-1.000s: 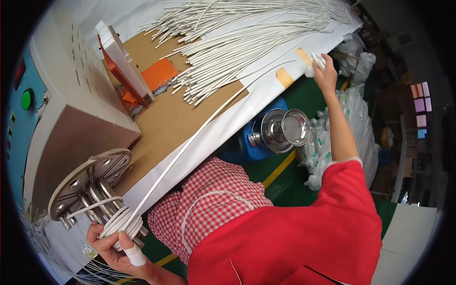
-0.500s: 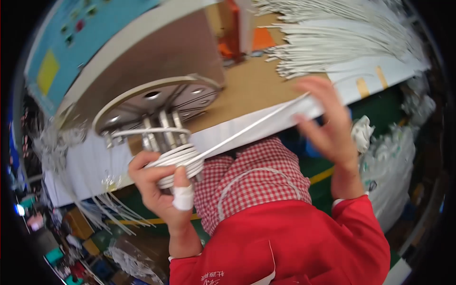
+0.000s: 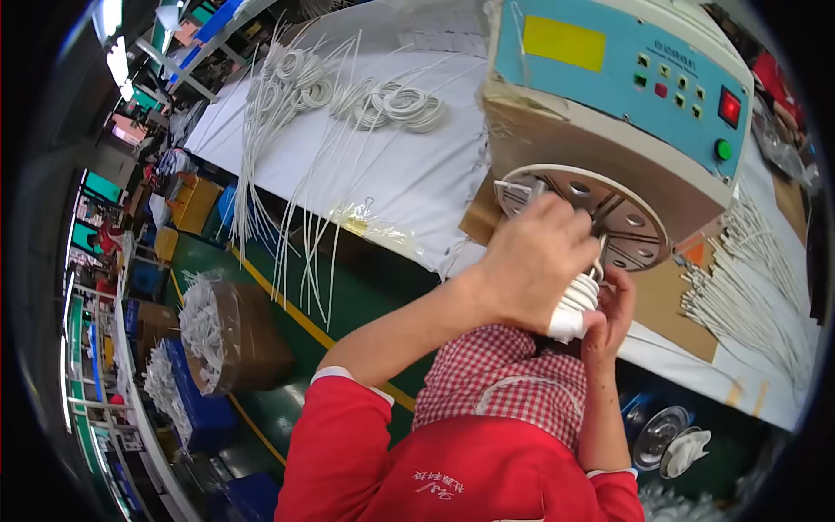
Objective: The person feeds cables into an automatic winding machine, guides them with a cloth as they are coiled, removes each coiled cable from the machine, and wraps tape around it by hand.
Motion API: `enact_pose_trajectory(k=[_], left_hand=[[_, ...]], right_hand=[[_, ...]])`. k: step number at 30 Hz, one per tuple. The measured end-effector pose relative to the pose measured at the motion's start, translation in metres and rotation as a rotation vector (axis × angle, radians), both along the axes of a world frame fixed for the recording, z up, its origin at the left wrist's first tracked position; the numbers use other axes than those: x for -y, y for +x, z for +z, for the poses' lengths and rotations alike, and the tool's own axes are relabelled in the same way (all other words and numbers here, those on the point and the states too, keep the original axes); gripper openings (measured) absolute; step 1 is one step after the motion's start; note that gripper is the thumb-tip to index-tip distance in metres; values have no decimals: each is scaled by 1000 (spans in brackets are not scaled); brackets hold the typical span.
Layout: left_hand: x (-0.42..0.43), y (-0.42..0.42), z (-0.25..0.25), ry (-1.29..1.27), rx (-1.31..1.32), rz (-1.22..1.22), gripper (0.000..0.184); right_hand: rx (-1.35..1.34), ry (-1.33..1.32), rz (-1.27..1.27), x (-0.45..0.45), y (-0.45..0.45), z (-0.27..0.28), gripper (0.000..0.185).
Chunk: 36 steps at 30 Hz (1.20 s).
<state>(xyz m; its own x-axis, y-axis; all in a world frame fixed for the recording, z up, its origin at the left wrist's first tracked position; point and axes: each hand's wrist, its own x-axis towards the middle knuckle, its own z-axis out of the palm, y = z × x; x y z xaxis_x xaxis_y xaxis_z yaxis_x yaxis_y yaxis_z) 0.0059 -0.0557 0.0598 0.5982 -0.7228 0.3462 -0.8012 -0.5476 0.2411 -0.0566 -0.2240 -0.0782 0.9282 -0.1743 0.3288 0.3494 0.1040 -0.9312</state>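
Observation:
A wound coil of white cable [image 3: 581, 294] sits on the metal pins of the round slotted disc [image 3: 631, 228], which is mounted on the front of a blue and cream machine [image 3: 622, 65]. My left hand [image 3: 541, 261] reaches across the coil near the pins, its fingers curled; what lies under them is hidden. White tape wraps one of its fingers. From the right side my right hand [image 3: 613, 315] closes round the coil, thumb and fingers pressed on the cable.
Finished cable coils [image 3: 400, 106] with long loose ends lie on the white table [image 3: 435, 187] at the left. Straight cables [image 3: 748, 291] lie at the right. A metal dish [image 3: 663, 438] stands below the table edge. A carton [image 3: 252, 335] stands on the floor.
The view has swung toward the left. My right hand has come from the far right to the coil and let go of the white cloth. My left hand has shifted over the pins.

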Motion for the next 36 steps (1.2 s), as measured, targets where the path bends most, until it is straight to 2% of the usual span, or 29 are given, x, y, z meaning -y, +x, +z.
enact_pose_trajectory(k=[2,5,8,10,14,19,20,21,22,23,25,27,28,29,30,31,34,36], left_hand=[[0,-13,-8,-109,50,-12,67],[2,-25,-18,-232,144,18,68],[6,-27,-23,-300,182,46,65],[9,-25,-25,-351,205,31,60],[9,-23,-27,-356,217,-17,44],[8,-29,-29,-366,265,-2,39],[7,-36,-32,-342,276,22,39],[6,-44,-36,-324,277,36,39],[1,-57,-43,-341,299,46,37],[-4,-75,-52,-356,304,43,36],[-8,-117,-74,-519,140,58,55],[1,-145,-106,-723,-145,192,65],[7,-153,-122,-689,-278,253,69],[22,-149,-136,-739,-341,194,61],[34,-143,-142,-741,-384,108,51],[47,-135,-145,-741,-417,25,41],[99,-91,-121,-631,-176,-167,32],[133,-58,-124,-643,-87,-205,28]], right_hand=[[-58,97,154,-5,0,-4,84],[-60,66,98,-7,-5,-5,80],[-67,252,145,-19,-9,-13,76],[-119,238,103,-31,-19,-5,75],[-198,275,68,-36,-33,-13,76],[-245,292,27,-38,-51,-13,73],[-220,338,54,-38,-55,-13,67],[-245,252,79,-38,-66,-7,62],[-224,239,148,-36,-76,-3,77],[-55,137,185,-34,-84,-18,77],[224,44,262,-28,-91,-29,75],[58,-45,268,-4,-116,-38,70],[45,-233,246,16,-117,-31,68],[42,-418,242,36,-111,-23,67],[85,-517,109,50,-110,-22,60],[164,-519,-5,59,-104,-19,52],[282,-878,-54,100,-69,26,42],[96,-981,-128,117,-48,39,38]])
